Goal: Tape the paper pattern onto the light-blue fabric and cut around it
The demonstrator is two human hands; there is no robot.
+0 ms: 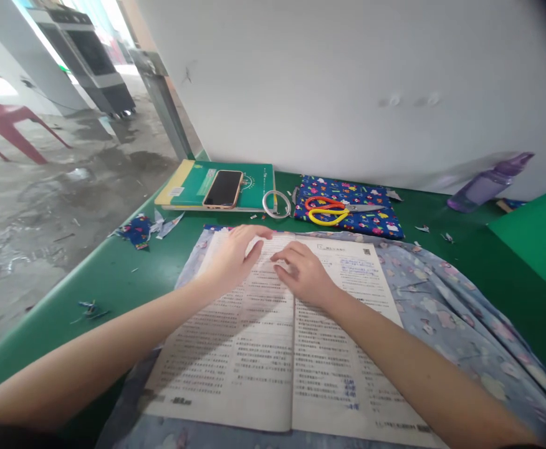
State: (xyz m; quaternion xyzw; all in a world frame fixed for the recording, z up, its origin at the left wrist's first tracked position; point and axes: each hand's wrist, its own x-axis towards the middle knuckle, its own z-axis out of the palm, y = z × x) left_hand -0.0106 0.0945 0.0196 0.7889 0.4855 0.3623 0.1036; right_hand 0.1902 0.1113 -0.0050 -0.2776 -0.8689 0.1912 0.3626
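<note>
Left hand (pixel 236 251): palm down over the left page, thumb spread well off the fingers, gap wide; fingertips aim across at the right hand.
Right hand (pixel 306 273): over the pages near the center fold, fingers bent, thumb a little off them, gap narrower than the left's.
Contact: hard to tell from here if any fingertips press the paper or just hover.
Booklet (pixel 258 343): open flat below both sets of fingers; most of the print sits on the person's side of them, blue handwriting to the right of the right fingers.
Printed fabric (pixel 441 330): pale blue, under the booklet, spreads widest and creased to the right of the right fingers.
Green book (pixel 189 184): beyond the left fingers; phone (pixel 224 189) lies on it, screen up.
Tape roll (pixel 266 207): beyond the gap between the hands, at the book's right edge.
Navy cloth (pixel 315 187): beyond the right fingers, scissors (pixel 326 216) on top, blades pointing right.
Scraps (pixel 138 229): left of the left fingers, navy and pale bits.
Threads (pixel 88 308): farther left, nearer the person than those fingers.
Purple bottle (pixel 481 187): far right, beyond the right fingers, by the wall (pixel 301 81).
Table (pixel 133 274): green, under all of it.
Red chair (pixel 15 128): well left of the left fingers, off the table.
</note>
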